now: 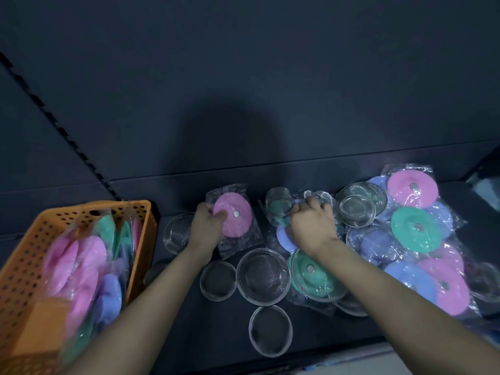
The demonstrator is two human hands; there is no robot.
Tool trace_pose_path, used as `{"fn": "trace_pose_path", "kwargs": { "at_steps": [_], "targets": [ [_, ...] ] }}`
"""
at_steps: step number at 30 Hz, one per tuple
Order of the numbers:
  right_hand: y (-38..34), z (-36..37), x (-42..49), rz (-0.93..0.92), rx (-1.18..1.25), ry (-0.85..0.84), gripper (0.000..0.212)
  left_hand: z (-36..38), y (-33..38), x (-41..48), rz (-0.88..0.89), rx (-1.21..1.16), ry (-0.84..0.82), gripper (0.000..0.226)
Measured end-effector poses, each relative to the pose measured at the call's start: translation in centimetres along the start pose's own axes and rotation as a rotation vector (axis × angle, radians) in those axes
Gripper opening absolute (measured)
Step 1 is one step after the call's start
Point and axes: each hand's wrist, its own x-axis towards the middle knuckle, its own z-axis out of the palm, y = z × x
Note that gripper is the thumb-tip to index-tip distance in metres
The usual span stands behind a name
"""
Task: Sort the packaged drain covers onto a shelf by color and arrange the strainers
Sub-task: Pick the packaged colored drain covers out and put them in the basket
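My left hand (pixel 207 226) grips a pink drain cover (pixel 238 219) in its clear bag, tilted up on the dark shelf (pixel 189 320). My right hand (pixel 311 226) is closed on a packaged cover in the mixed pile, over a purple cover (pixel 282 236) and above a green cover (pixel 316 272). Metal mesh strainers lie loose: one (pixel 176 232) left of my left hand, a small one (pixel 217 280), a larger one (pixel 263 276) and one (pixel 270 330) near the front edge. Pink (pixel 411 186), green (pixel 416 228) and purple packaged covers are heaped on the right.
An orange perforated basket (pixel 140 226) at the left holds more pink, green and purple packaged covers. More strainers (pixel 357 209) rest at the back of the pile. The shelf's dark back wall (pixel 243 77) rises behind, and a slotted upright (pixel 54 123) runs diagonally at left.
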Motion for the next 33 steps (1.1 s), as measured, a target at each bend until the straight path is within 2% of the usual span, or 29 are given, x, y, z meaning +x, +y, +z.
{"fn": "trace_pose_path", "kwargs": {
  "at_steps": [4, 7, 9, 12, 15, 18, 21, 26, 28, 30, 33],
  "targets": [
    [0.7, 0.0, -0.2, -0.014, 0.017, 0.05, 0.031, 0.3, 0.5, -0.5, -0.013, -0.071, -0.046, 0.013],
    [2.1, -0.8, -0.6, -0.039, 0.215, 0.167, 0.03, 0.6, 0.8, -0.9, -0.023, -0.123, -0.093, 0.014],
    [3.0, -1.6, -0.8, -0.039, 0.375, 0.15, 0.034, 0.9, 0.9, -1.0, -0.036, -0.15, -0.105, 0.013],
    [4.1, -2.0, -1.2, 0.012, 0.54, 0.299, 0.011, 1.7, 1.3, -1.1, -0.075, -0.238, -0.146, 0.01],
    [5.0, -2.4, -1.8, 0.065, 0.723, 0.415, 0.014, 2.8, 1.8, -1.4, -0.14, -0.317, -0.22, 0.01],
    [5.7, -3.1, -2.3, 0.12, 0.847, 0.487, 0.017, 4.4, 1.9, -1.5, -0.179, -0.296, -0.309, 0.014],
    [6.0, -3.4, -2.9, 0.148, 0.915, 0.545, 0.02, 6.3, 1.6, -1.3, -0.211, -0.15, -0.334, 0.027],
    [6.7, -2.7, -3.3, 0.171, 0.947, 0.553, 0.024, 8.9, 1.9, -1.3, -0.221, -0.02, -0.397, 0.036],
    [6.8, -2.4, -3.5, 0.194, 0.963, 0.572, 0.028, 9.4, 1.9, -1.1, -0.255, -0.005, -0.425, 0.049],
    [6.9, -2.3, -3.7, 0.21, 0.976, 0.581, 0.026, 9.6, 2.0, -1.1, -0.273, -0.004, -0.378, 0.055],
    [7.1, -2.1, -3.9, 0.19, 1.033, 0.574, 0.02, 9.8, 2.2, -1.2, -0.266, 0.003, -0.321, 0.05]
  ]
}}
